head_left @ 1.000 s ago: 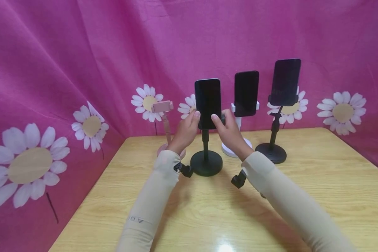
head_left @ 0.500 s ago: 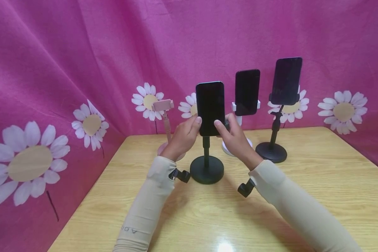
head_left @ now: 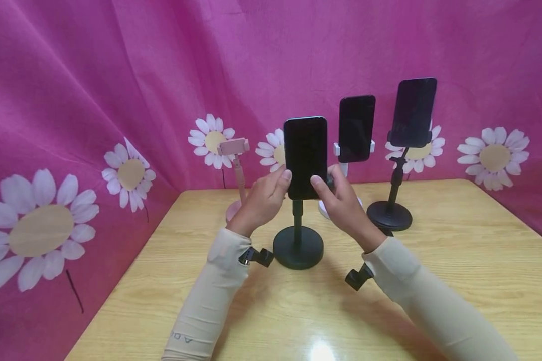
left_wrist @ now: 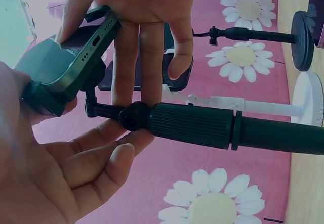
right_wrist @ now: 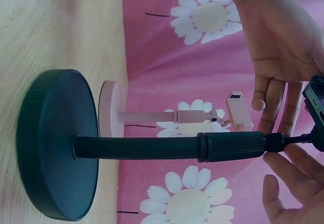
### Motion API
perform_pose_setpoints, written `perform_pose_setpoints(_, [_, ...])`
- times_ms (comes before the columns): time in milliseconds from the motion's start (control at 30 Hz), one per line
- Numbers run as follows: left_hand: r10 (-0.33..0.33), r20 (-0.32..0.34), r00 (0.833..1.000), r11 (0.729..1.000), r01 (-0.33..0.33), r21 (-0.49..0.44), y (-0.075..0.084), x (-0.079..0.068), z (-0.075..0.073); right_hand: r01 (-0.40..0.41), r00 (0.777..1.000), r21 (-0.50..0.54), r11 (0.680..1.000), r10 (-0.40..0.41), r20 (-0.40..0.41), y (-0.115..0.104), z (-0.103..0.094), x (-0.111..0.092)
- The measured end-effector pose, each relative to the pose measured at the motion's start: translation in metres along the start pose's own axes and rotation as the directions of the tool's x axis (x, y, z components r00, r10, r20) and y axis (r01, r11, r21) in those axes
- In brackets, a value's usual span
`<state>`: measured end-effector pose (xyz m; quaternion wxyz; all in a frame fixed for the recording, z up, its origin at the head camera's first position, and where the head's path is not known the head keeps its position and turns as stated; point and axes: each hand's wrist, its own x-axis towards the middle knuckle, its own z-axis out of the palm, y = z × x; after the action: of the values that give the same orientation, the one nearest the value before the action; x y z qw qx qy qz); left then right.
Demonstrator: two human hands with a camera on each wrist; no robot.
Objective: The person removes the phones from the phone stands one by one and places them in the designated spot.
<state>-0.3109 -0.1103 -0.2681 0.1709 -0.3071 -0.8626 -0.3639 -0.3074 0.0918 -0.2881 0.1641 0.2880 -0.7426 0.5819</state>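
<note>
A black-screened phone stands upright in the clamp of a black phone stand. My left hand grips its lower left side, with the thumb at the front edge. From the other side my right hand holds the lower right, thumb pressed on the screen's edge. Behind the phone, fingers of both hands reach to the stand's joint, as the left wrist view shows. The stand's ribbed collar and round base appear in the right wrist view, the base resting on the table.
A pink phone stand without a phone is at the back left. Behind my right hand, a white stand bears a phone. Farther right, another black stand carries a phone. A flowered pink cloth hangs behind the wooden table.
The held phone and its black stand have come toward me and slightly right, the base sliding forward on the table. Both hands keep their hold. The other stands stay in place.
</note>
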Motion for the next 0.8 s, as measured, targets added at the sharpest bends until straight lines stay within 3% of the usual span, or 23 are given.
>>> perform_pose_setpoints(533, [-0.006, -0.021, 1.000, 0.999, 0.006, 0.034, 0.0055, -0.0035, 0.0019, 0.008, 1.000, 0.028, 1.000, -0.008, -0.007, -0.0003, 0.0001, -0.0021])
perform_pose_setpoints(700, [-0.004, -0.051, 0.999, 1.000, 0.004, -0.009, 0.0036, -0.0023, 0.0023, -0.008, 1.000, -0.051, 0.999, 0.007, -0.020, -0.0019, -0.0006, 0.0006])
perform_pose_setpoints(800, [0.001, -0.071, 0.998, 1.000, -0.003, -0.021, 0.0031, -0.0009, 0.0024, 0.022, 0.995, -0.128, 0.991, -0.034, -0.090, -0.0086, 0.0009, 0.0047])
